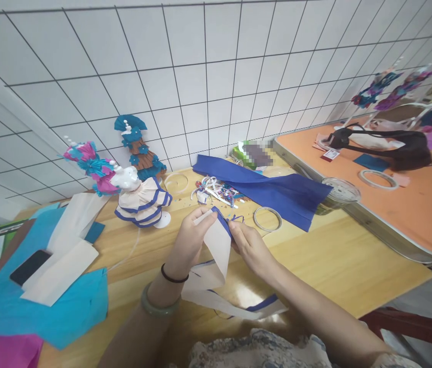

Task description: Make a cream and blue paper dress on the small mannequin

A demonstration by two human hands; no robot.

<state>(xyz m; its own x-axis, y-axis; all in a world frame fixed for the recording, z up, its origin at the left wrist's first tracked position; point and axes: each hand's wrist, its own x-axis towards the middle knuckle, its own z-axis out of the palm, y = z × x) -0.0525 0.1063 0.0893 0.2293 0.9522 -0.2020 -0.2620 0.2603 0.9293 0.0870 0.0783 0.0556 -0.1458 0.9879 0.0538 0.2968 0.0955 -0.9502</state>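
Note:
My left hand (195, 232) is closed on a long cream paper strip (218, 250) with a blue edge, thumb on top. My right hand (250, 245) pinches the blue edge from the other side; its fingertips are partly hidden. Thin blue slivers (237, 219) show by these fingertips. The rest of the strip hangs down in folds over the table towards my lap. Beyond my left hand stands a small white figure (126, 179) in a tiered cream skirt (143, 202) with blue trim.
A blue paper sheet (262, 186), scraps (219, 191) and a tape roll (267, 219) lie beyond my hands. Cyan paper (66, 312), cream sheets (63, 273) and a phone (30, 267) are at left. A brown-teal ruffled figure (139, 148) stands by the wall. An orange table (392, 214) adjoins at right.

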